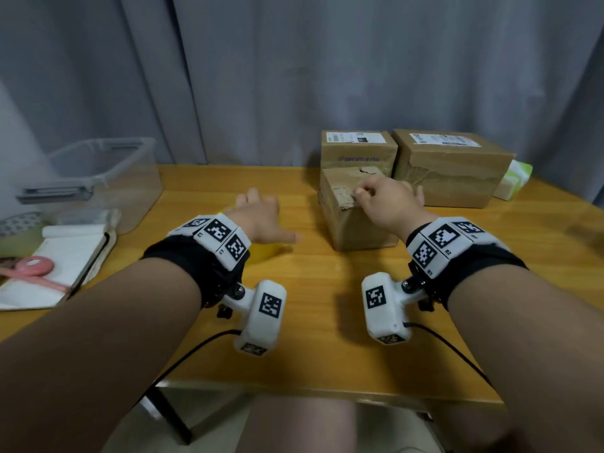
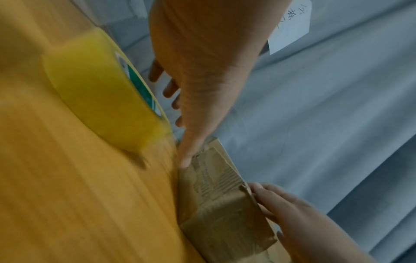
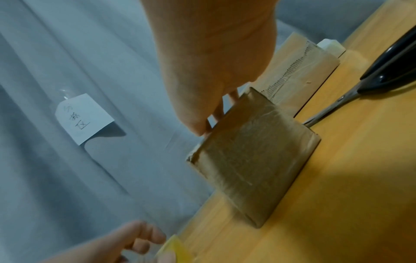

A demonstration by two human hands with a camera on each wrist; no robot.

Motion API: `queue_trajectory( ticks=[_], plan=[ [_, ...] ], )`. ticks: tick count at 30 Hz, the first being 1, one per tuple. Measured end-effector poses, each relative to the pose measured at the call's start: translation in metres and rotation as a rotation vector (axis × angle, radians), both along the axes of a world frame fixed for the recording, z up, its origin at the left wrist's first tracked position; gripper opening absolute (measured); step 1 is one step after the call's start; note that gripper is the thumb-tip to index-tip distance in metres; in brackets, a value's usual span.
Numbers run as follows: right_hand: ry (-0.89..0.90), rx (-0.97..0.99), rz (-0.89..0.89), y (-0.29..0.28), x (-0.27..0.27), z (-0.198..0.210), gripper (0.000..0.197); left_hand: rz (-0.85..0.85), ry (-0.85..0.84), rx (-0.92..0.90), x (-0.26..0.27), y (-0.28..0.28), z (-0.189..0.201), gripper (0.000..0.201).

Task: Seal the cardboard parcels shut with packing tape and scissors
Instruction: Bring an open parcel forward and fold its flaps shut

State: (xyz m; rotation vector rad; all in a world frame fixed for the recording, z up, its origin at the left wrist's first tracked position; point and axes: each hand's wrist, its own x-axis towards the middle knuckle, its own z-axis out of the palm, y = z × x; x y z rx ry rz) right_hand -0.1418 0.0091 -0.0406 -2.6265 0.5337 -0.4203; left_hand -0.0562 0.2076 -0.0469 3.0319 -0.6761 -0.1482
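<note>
Wood-grain yellow tabletop (image 1: 327,322) runs out from under your forearms to a grey curtain (image 1: 294,76), and the job looks barely begun on the parcel in front of you. Nearest, your left hand (image 1: 261,219) hovers over the yellow roll of packing tape (image 2: 101,92), fingers spread and relaxed, gripping nothing; the roll lies flat on the table just under that palm, and the green-and-white print on its core is too blurred to read. Just to the right of that hand, your right hand (image 1: 385,204) rests on top of the small cardboard parcel (image 1: 356,223), fingers curled at its torn top edge, apparently pressing or pinching the flap down; whether it truly grips the flap I cannot tell. That parcel carries old, wrinkled tape on its sides, and I see no fresh strip across the top, so pulling, laying and cutting tape all seem left to do. The scissors (image 3: 360,80), black-handled, lie on the table to the right of your right hand, untouched. Beyond your right hand stand two larger parcels (image 1: 451,168), each with a white shipping label whose text is too small to read; the nearer-left one shows faint blue lettering I cannot make out. On the curtain hangs a paper note (image 3: 83,117) with handwritten characters I cannot decipher.
</note>
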Motion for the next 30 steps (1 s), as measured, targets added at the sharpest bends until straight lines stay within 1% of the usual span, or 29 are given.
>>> queue_trajectory(
  ticks=[1, 2, 5, 7, 9, 13, 15, 17, 18, 20, 22, 24, 26, 28, 30],
  plan=[
    [0.003, -0.022, 0.013, 0.002, -0.002, 0.001, 0.03, 0.008, 0.032, 0.037, -0.002, 0.006, -0.002, 0.081],
    [-0.001, -0.031, 0.028, 0.004, -0.004, 0.001, 0.03, -0.001, 0.052, 0.034, -0.004, 0.011, -0.005, 0.084],
    [-0.024, -0.034, 0.057, 0.01, -0.008, -0.002, 0.029, -0.1, 0.07, -0.123, -0.005, 0.018, -0.016, 0.078],
    [-0.056, -0.042, 0.063, 0.011, -0.007, -0.004, 0.032, -0.128, 0.045, -0.188, -0.006, 0.018, -0.022, 0.073],
    [-0.1, -0.056, 0.074, 0.012, -0.005, -0.005, 0.035, -0.126, 0.002, -0.206, -0.005, 0.018, -0.026, 0.069],
    [-0.228, -0.123, 0.096, 0.019, -0.006, -0.006, 0.035, -0.157, -0.099, -0.275, -0.004, 0.02, -0.035, 0.064],
    [-0.277, -0.178, 0.135, 0.026, -0.01, -0.004, 0.034, -0.178, -0.11, -0.355, -0.003, 0.023, -0.035, 0.062],
    [-0.286, -0.189, 0.2, 0.033, -0.011, 0.0, 0.036, -0.172, -0.117, -0.491, -0.001, 0.029, -0.029, 0.059],
    [-0.271, -0.158, 0.237, 0.036, -0.011, 0.003, 0.039, -0.166, -0.109, -0.577, -0.001, 0.031, -0.025, 0.056],
    [-0.198, -0.015, 0.322, 0.044, -0.01, 0.012, 0.047, -0.176, -0.064, -0.777, -0.001, 0.035, -0.016, 0.049],
    [-0.13, 0.113, 0.388, 0.052, -0.005, 0.018, 0.053, -0.224, -0.026, -0.923, -0.006, 0.033, -0.007, 0.043],
    [-0.148, 0.233, 0.419, 0.059, -0.001, 0.023, 0.051, -0.296, -0.004, -0.988, -0.012, 0.027, 0.0, 0.04],
    [-0.221, 0.336, 0.418, 0.061, 0.002, 0.027, 0.039, -0.338, 0.02, -1.022, -0.015, 0.02, 0.006, 0.039],
    [-0.261, 0.367, 0.385, 0.06, 0.001, 0.031, 0.027, -0.364, 0.047, -1.026, -0.018, 0.016, 0.011, 0.038],
    [-0.247, 0.342, 0.374, 0.059, -0.001, 0.035, 0.024, -0.376, 0.087, -1.015, -0.022, 0.012, 0.015, 0.039]
  ],
)
